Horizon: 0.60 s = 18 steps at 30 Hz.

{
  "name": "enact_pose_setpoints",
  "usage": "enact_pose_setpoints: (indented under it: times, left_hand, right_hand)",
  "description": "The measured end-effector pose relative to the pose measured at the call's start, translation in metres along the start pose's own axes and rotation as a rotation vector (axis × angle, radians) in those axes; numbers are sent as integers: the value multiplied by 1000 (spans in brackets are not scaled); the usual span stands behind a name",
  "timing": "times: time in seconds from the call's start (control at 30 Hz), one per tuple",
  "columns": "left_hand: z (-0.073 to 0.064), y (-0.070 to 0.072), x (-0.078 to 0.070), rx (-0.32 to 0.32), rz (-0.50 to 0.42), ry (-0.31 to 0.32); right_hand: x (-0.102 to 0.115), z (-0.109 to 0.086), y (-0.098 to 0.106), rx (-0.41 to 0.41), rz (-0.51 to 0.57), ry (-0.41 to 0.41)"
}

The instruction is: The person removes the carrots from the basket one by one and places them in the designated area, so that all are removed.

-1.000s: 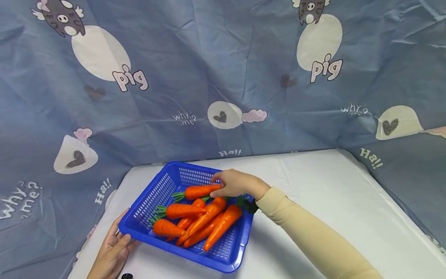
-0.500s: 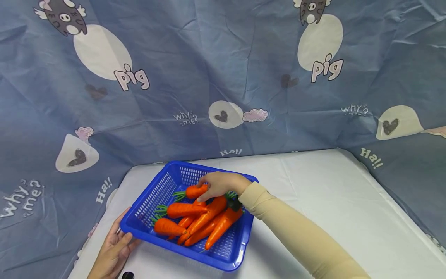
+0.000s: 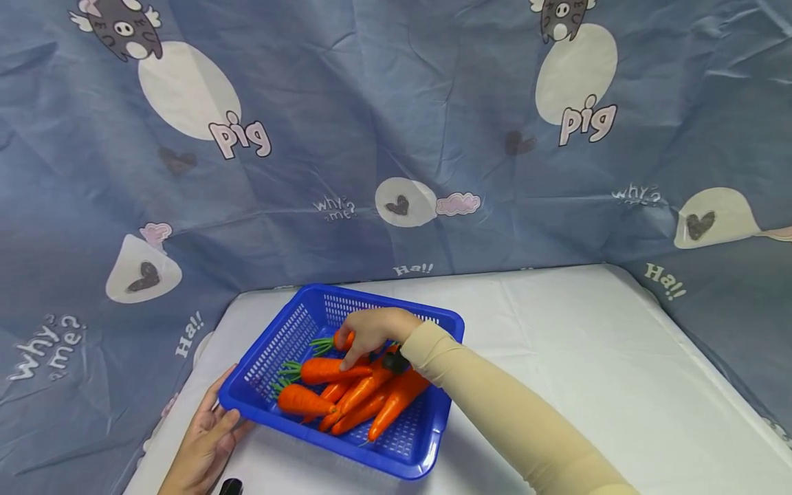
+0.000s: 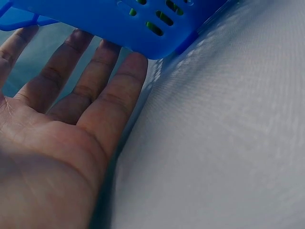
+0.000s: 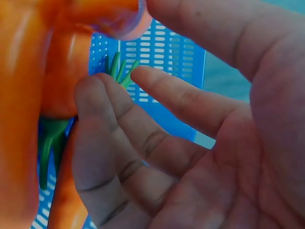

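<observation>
A blue perforated basket point(image 3: 322, 443) holds several orange carrots with green tops. My left hand point(image 3: 201, 447) is at the basket's near left corner, its thumb by the rim. In the left wrist view, nearly straight fingers point(image 4: 112, 102) touch the blue wall. My right hand point(image 3: 371, 333) is inside the basket, over the pile and partly hiding it. Its thumb touches a carrot point(image 3: 318, 371) lying across others, and its fingers are near the back carrot point(image 3: 342, 342). In the right wrist view the loosely bent fingers point(image 5: 157, 148) hold nothing; carrots point(image 5: 21, 119) appear beside them.
The basket stands on a white-covered table point(image 3: 557, 357), near its left side. Behind it hangs a blue printed cloth point(image 3: 396, 137). Small black objects show at the left wrist point(image 3: 231, 487) and below the right wrist point(image 3: 394, 359).
My right hand has moved left and lower, from the back right carrot end toward the middle carrot. The left hand stays at the corner. The carrots lie as before.
</observation>
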<state>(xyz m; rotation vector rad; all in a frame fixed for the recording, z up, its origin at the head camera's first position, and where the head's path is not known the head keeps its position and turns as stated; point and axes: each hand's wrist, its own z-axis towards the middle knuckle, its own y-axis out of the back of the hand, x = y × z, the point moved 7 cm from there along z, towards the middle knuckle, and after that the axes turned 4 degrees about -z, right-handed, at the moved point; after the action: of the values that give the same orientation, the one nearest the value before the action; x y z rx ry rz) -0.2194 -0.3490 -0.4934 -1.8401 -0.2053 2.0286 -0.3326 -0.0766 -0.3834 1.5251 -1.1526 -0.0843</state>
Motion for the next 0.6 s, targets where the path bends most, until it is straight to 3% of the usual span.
enact_pose_setpoints:
  times: [0.6]
  left_hand:
    - [1, 0, -2, -34, -2, 14]
  right_hand:
    - [9, 17, -14, 110, 71, -7]
